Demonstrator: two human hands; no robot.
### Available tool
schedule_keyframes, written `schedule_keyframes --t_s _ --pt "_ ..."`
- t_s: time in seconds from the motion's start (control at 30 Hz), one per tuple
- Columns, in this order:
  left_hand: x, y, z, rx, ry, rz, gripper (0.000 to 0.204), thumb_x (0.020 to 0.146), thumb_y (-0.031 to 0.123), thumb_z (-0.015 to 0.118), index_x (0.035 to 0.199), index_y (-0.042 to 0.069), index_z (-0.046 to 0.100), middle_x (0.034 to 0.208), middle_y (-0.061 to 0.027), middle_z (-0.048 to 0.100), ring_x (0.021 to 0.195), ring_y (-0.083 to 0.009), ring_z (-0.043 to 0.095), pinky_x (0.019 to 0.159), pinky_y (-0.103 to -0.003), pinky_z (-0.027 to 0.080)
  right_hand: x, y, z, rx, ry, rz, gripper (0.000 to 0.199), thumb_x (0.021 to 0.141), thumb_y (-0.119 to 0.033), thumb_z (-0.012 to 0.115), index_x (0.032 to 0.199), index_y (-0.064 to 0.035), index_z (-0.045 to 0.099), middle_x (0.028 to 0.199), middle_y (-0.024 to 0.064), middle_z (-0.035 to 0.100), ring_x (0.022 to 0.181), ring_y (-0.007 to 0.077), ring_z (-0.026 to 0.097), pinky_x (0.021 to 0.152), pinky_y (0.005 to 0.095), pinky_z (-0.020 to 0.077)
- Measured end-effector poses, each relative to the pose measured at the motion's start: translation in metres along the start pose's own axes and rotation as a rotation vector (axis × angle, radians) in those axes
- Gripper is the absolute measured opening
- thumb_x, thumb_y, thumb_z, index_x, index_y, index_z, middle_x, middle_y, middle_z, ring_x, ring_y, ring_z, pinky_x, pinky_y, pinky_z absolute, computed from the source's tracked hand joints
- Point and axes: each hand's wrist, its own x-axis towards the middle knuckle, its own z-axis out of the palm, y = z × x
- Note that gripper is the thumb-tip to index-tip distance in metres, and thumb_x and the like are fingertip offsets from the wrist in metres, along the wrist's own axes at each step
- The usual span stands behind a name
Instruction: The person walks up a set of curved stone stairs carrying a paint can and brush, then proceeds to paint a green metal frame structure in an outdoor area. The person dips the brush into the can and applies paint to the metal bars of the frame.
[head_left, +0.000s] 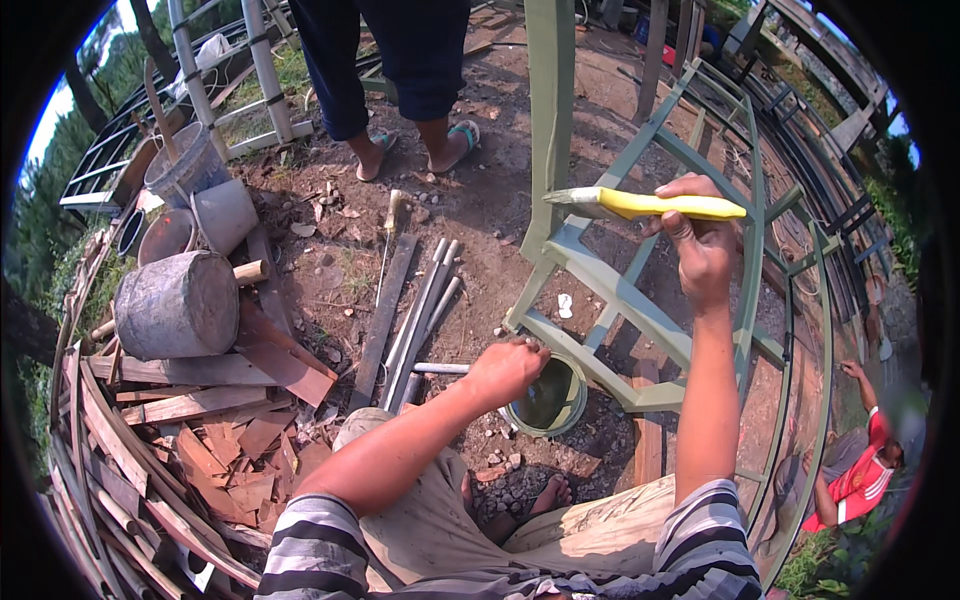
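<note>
My right hand (698, 240) is raised and closed around the yellow handle of a paintbrush (670, 206). The bristles point left, touching or close in front of a green-painted upright post (548, 120). Lower down, my left hand (510, 371) is curled at the upper left rim of a paint bucket (580, 408), its fingers partly hidden. Dark greenish paint shows inside. Beyond the bucket stands a green wooden frame (600, 270) with crossing bars, joined to the post.
Dirty buckets (180, 305), scrap boards (205, 400) and broken brown pieces crowd the left. A handsaw (390, 230) and metal tubes (425, 310) lie mid-ground. One person (385, 60) stands ahead in flip-flops; another in a red shirt (860, 480) is at right, beyond curved green bars.
</note>
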Motion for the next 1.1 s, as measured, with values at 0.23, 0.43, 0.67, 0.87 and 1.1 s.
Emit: schedule_keyframes --t_s 0.23,0.43,0.67,0.87,1.1 --pt "0.01 0.01 0.007 -0.001 -0.002 0.055 0.019 0.085 0.011 0.063 0.102 0.004 0.063 0.091 -0.014 0.07 0.084 -0.0329 0.072 0.068 -0.043 0.06 0.022 -0.012 0.073 -0.836 -0.27 -0.505 0.028 0.081 -0.011 0.08 0.103 -0.0059 0.064 0.085 0.0094 0.065 0.079 0.0301 0.068 0.066 0.041 0.0544" --pt "0.007 0.01 0.0 0.005 -0.027 0.041 0.02 0.084 0.013 0.065 0.102 0.004 0.063 0.092 -0.0141 0.069 0.085 -0.0324 0.072 0.069 -0.043 0.06 0.102 -0.08 0.048 -0.779 0.057 -0.808 0.016 0.092 -0.012 0.077 0.104 -0.002 0.071 0.092 0.0048 0.072 0.078 0.0138 0.069 0.069 0.0269 0.0538" --pt "-0.001 0.005 -0.001 0.0 0.005 -0.001 0.018 0.087 0.012 0.062 0.102 0.003 0.061 0.095 -0.0143 0.069 0.085 -0.0342 0.072 0.066 -0.045 0.06 0.015 0.015 -0.003 -0.147 -0.017 -0.061 0.022 0.097 -0.018 0.072 0.108 0.0008 0.067 0.1 0.0056 0.067 0.083 0.0132 0.067 0.077 0.0268 0.0563" --pt "0.004 0.01 -0.002 0.019 -0.028 0.036 0.024 0.083 0.01 0.067 0.105 0.003 0.061 0.094 -0.015 0.07 0.083 -0.0337 0.073 0.068 -0.044 0.06 0.092 0.007 -0.037 0.269 0.222 -0.12 0.024 0.101 -0.021 0.066 0.115 -0.0011 0.066 0.089 0.0047 0.065 0.08 0.0118 0.065 0.081 0.0345 0.0618" --pt "0.004 0.006 0.001 -0.015 -0.058 -0.003 0.023 0.086 0.016 0.068 0.104 0.004 0.061 0.097 -0.0154 0.069 0.087 -0.0354 0.071 0.071 -0.047 0.06 0.024 0.012 -0.01 -0.415 -0.327 -0.229 0.018 0.085 0.0 0.078 0.102 -0.0018 0.07 0.099 0.0046 0.069 0.09 0.014 0.064 0.078 0.0274 0.0547"
